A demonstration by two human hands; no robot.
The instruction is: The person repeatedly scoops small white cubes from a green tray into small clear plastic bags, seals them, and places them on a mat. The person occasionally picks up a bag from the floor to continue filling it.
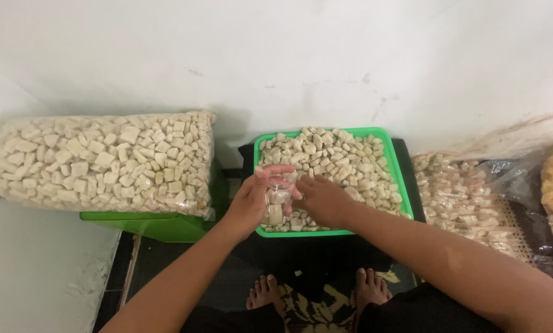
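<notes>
White wall and dark floor frame the scene as I look down on a green tray (404,185) heaped with pale cracker chunks (338,157), set on a low black stand against the wall. My left hand (252,203) holds a small clear bag (278,200) upright over the tray's near left corner, fingers curled around its side, its grip pinching the plastic with the mouth turned up and toward the wall. A few chunks already sit in the bag's lower half. My right hand (325,198) lies just beside it, touching the bag's right edge, fingers bunched together; whether they pinch any chunks I cannot tell, as the knuckles hide the tips. The bag stands with its long axis near vertical, directly left of the right hand, and the loose heap spreads away from both hands toward the wall and to the right, so the right hand is the nearer to it. Left of the tray, a big clear sack (104,163) of the same chunks rests on its side on a green crate (159,225). Filled packets (461,197) pile up at right. My bare feet (316,293) show below.
</notes>
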